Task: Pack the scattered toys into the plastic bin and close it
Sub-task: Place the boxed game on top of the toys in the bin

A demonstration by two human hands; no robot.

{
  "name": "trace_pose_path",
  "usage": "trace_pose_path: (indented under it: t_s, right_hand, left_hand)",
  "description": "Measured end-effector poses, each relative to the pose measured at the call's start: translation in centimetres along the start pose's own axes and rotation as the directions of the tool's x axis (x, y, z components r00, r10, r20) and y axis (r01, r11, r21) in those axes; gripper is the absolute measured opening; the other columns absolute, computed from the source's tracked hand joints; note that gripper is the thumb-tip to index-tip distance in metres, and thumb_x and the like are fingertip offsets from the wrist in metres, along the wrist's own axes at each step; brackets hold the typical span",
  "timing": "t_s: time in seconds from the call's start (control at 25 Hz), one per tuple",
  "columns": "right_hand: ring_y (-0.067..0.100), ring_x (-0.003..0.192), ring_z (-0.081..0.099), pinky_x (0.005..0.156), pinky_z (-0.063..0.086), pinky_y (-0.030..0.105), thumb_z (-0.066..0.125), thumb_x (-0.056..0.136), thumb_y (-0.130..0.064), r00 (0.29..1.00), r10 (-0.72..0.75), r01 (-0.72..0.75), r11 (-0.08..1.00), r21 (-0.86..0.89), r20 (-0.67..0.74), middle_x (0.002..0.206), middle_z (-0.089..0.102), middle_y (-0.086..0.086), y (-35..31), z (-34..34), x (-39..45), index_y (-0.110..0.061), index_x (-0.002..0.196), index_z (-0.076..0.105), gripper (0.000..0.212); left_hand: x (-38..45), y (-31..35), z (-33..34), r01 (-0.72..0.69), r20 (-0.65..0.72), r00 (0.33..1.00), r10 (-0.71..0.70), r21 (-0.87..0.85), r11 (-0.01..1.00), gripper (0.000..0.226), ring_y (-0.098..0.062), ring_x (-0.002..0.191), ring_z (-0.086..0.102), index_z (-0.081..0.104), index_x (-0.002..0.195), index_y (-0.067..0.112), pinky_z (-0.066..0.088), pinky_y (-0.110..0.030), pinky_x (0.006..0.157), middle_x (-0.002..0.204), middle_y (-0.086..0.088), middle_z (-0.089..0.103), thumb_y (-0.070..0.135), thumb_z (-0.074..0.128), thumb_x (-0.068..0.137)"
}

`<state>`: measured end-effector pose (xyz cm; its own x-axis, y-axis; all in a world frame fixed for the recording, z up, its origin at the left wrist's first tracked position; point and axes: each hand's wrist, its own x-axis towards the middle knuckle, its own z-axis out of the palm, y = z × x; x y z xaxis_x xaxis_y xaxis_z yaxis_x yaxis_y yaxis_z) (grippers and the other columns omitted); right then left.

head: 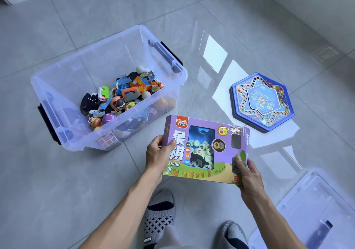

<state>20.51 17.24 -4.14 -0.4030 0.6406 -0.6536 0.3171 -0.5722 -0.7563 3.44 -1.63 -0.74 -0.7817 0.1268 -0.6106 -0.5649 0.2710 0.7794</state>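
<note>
Both hands grip purple chess box (205,148) | hexagonal board game (262,102) right | bin (107,87) left

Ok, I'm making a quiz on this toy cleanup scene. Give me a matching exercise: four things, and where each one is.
Things:
1. purple chess box
2. hexagonal game board
3. Rubik's cube
4. bin lid

Places:
A. on the toy pile in the plastic bin
B. on the floor, bottom right corner
C. held in both hands
D. on the floor, right of the bin

Pairs: 1-C, 2-D, 3-A, 4-B
</note>
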Motion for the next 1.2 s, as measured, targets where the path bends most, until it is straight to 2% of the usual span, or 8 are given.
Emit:
trace_pose_path:
  t_s: [0.2,0.36,0.52,0.68,0.92,1.04,1.12,1.2]
  right_hand:
    - [0.014,0.061,0.060,0.050,0.051,0.023,0.063,0.092,-0.025,0.998,0.069,-0.070,0.996,0.052,0.014,0.081,0.065,0.002,0.5,-0.6,0.0,-0.018,0.098,0.066,0.009]
    - [0.014,0.061,0.066,0.053,0.052,0.027,0.062,0.092,-0.028,0.983,0.177,-0.180,0.980,0.079,0.049,0.081,0.071,-0.003,0.2,-1.1,0.0,-0.022,0.090,0.066,0.008]
    - [0.013,0.062,0.070,0.048,0.053,0.025,0.060,0.094,-0.030,0.968,0.240,-0.249,0.958,0.139,0.077,0.082,0.075,-0.006,-0.2,0.3,0.1,-0.024,0.096,0.065,0.008]
    - [0.014,0.066,0.072,0.051,0.053,0.024,0.062,0.092,-0.035,0.936,0.333,-0.347,0.927,0.144,0.111,0.093,0.077,-0.002,-0.1,0.9,0.2,-0.024,0.104,0.065,0.017]
    - [0.011,0.063,0.070,0.053,0.054,0.025,0.061,0.092,-0.030,0.976,0.204,-0.213,0.967,0.140,0.074,0.087,0.076,-0.007,-0.8,0.6,0.0,-0.024,0.098,0.067,0.010]
    - [0.006,0.054,0.065,0.046,0.050,0.020,0.059,0.094,-0.025,0.993,0.109,-0.114,0.985,0.133,0.044,0.076,0.072,-0.008,-0.9,0.4,-0.4,-0.022,0.090,0.065,0.008]
    - [0.006,0.052,0.062,0.045,0.049,0.020,0.059,0.094,-0.023,0.997,0.067,-0.071,0.989,0.130,0.038,0.072,0.069,-0.007,-0.9,0.4,-0.6,-0.021,0.087,0.065,0.010]
    - [0.006,0.051,0.060,0.045,0.048,0.019,0.059,0.094,-0.023,0.998,0.041,-0.046,0.991,0.126,0.045,0.067,0.066,-0.009,-0.7,0.5,-0.6,-0.022,0.085,0.065,0.010]
  left_hand:
    - [-0.5,0.7,0.3,-0.121,0.130,0.986,0.106,0.115,0.986,0.015,-0.024,0.082,0.071,0.066,0.094,0.026,0.057,-0.041,0.077,0.089,0.005,0.075,0.034,0.053,0.094]
    - [-0.7,1.6,0.0,-0.111,0.166,0.979,0.120,-0.062,0.992,0.018,-0.019,0.079,0.069,0.071,0.101,0.028,0.055,-0.035,0.076,0.095,-0.004,0.076,0.025,0.054,0.098]
    - [-1.3,3.8,-0.1,-0.098,0.012,0.995,0.101,-0.154,0.983,0.013,-0.017,0.070,0.071,0.074,0.099,0.015,0.058,-0.034,0.070,0.087,-0.005,0.077,0.021,0.065,0.090]
    - [-2.6,6.1,-0.7,-0.114,0.130,0.979,0.154,-0.271,0.956,0.011,-0.019,0.070,0.069,0.076,0.090,0.015,0.057,-0.030,0.068,0.082,-0.006,0.077,0.014,0.066,0.089]
    - [-1.8,6.8,-1.1,-0.104,0.105,0.988,0.113,-0.087,0.991,0.012,-0.008,0.064,0.069,0.073,0.093,0.017,0.055,-0.019,0.059,0.079,0.004,0.076,0.008,0.066,0.088]
    - [-1.7,5.6,-0.7,-0.089,0.030,0.996,0.089,0.018,0.996,0.015,-0.016,0.073,0.073,0.076,0.088,0.022,0.061,-0.032,0.070,0.081,0.003,0.077,0.015,0.062,0.087]
    - [-2.0,4.6,-0.4,-0.104,0.037,0.994,0.101,0.075,0.992,0.012,-0.023,0.076,0.073,0.075,0.078,0.031,0.060,-0.040,0.073,0.078,0.002,0.076,0.034,0.063,0.078]
    - [-2.1,3.5,-0.1,-0.153,0.037,0.988,0.149,0.171,0.973,0.019,-0.021,0.079,0.071,0.072,0.082,0.034,0.059,-0.042,0.074,0.087,0.001,0.073,0.047,0.061,0.074]
